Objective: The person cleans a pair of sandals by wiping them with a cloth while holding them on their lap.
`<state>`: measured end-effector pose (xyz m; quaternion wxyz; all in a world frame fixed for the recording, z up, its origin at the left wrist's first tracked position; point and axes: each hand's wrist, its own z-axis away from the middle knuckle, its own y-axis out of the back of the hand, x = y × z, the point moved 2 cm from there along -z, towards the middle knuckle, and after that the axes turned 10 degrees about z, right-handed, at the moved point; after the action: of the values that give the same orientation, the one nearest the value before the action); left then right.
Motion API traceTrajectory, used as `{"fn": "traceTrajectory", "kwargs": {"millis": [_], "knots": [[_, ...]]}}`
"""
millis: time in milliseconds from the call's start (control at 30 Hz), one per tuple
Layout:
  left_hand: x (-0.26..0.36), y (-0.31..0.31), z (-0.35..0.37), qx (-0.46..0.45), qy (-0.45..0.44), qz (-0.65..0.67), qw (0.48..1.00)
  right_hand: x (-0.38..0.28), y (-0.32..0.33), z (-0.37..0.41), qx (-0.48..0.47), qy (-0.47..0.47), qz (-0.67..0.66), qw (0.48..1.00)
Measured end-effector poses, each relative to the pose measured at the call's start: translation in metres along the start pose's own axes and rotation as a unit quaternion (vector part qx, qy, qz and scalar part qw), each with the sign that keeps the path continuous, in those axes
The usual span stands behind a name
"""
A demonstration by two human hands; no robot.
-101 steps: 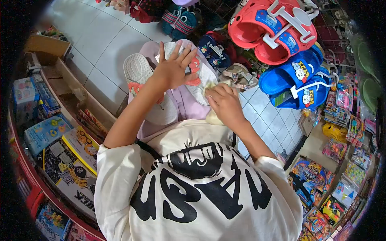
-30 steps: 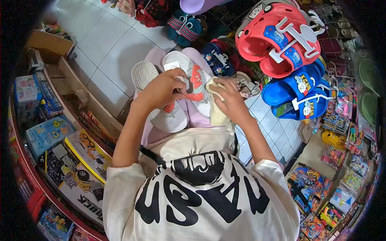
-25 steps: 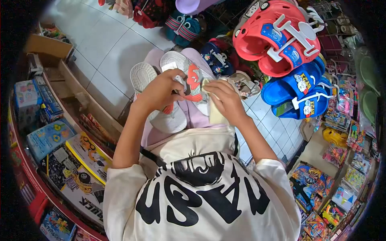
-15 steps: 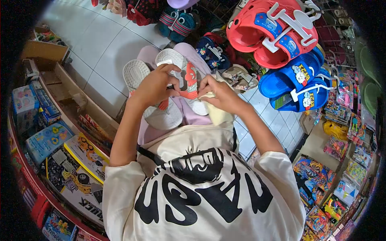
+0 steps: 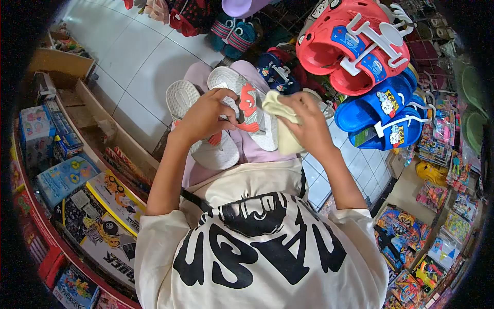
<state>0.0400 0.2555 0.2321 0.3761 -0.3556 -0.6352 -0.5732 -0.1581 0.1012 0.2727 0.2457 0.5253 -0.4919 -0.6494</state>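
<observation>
A pair of white flip-flops with coral-orange straps lies across my lap, over lilac trousers. My left hand (image 5: 210,114) is closed on the right-hand flip-flop (image 5: 266,135), its thumb and fingers pinching at the strap's edge. Partly hidden beneath that hand is the other flip-flop (image 5: 218,154). A pale yellow cloth (image 5: 289,138) is bunched in my right hand (image 5: 313,121), just to the right of the held flip-flop. Part of the cloth hangs down below my fingers.
Red clogs (image 5: 355,46) and blue slides (image 5: 383,105) hang on white hangers at the upper right. On the left, a shelf (image 5: 110,147) holds boxed toys (image 5: 98,226). Packaged toys (image 5: 401,226) fill the right side. More footwear (image 5: 234,33) hangs ahead.
My right hand has lifted away from the strap, rightward, with the cloth now raised and bunched in its fingers. My left hand stays at the flip-flop. The view has shifted slightly.
</observation>
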Motion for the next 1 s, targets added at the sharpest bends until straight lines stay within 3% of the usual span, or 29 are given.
{"fn": "traceTrajectory", "kwargs": {"millis": [67,167,200,300,433,467,600,700,733,833,867,1000], "knots": [[-0.001,0.0,0.0,-0.003,0.008,0.006,1.0,-0.013,0.013,-0.012,0.043,0.018,0.021,0.999],[-0.011,-0.003,-0.003,-0.009,0.023,0.036,0.999,-0.009,-0.023,-0.017,-0.033,0.04,0.118,0.992],[-0.014,-0.004,-0.002,-0.01,0.029,0.049,0.998,-0.005,-0.043,-0.015,-0.003,0.021,0.127,0.992],[-0.003,0.005,0.002,0.035,0.004,-0.033,0.999,-0.004,-0.038,-0.016,-0.052,0.032,0.044,0.997],[0.01,0.009,0.006,0.068,0.057,-0.151,0.984,0.005,-0.032,-0.016,-0.185,0.174,-0.123,0.959],[0.008,0.008,0.006,0.066,0.062,-0.171,0.981,0.003,-0.026,-0.016,-0.214,0.171,-0.115,0.955],[0.006,-0.002,0.009,0.096,0.052,-0.203,0.973,0.02,-0.025,-0.014,-0.154,0.101,-0.165,0.969],[0.003,-0.001,0.007,0.077,0.075,-0.144,0.984,0.02,-0.013,-0.005,-0.116,-0.005,-0.093,0.989],[0.003,0.002,0.007,0.049,0.064,-0.147,0.986,0.014,-0.003,-0.006,-0.071,-0.023,-0.063,0.995],[0.015,0.005,0.008,0.092,0.025,-0.169,0.981,0.01,0.024,-0.015,0.027,-0.059,-0.076,0.995],[0.024,0.002,0.007,0.094,0.055,-0.168,0.98,0.004,0.032,-0.021,0.069,-0.041,-0.069,0.994],[0.057,-0.034,-0.005,0.12,0.165,-0.173,0.964,-0.006,0.038,-0.036,0.086,-0.074,-0.117,0.987]]}}
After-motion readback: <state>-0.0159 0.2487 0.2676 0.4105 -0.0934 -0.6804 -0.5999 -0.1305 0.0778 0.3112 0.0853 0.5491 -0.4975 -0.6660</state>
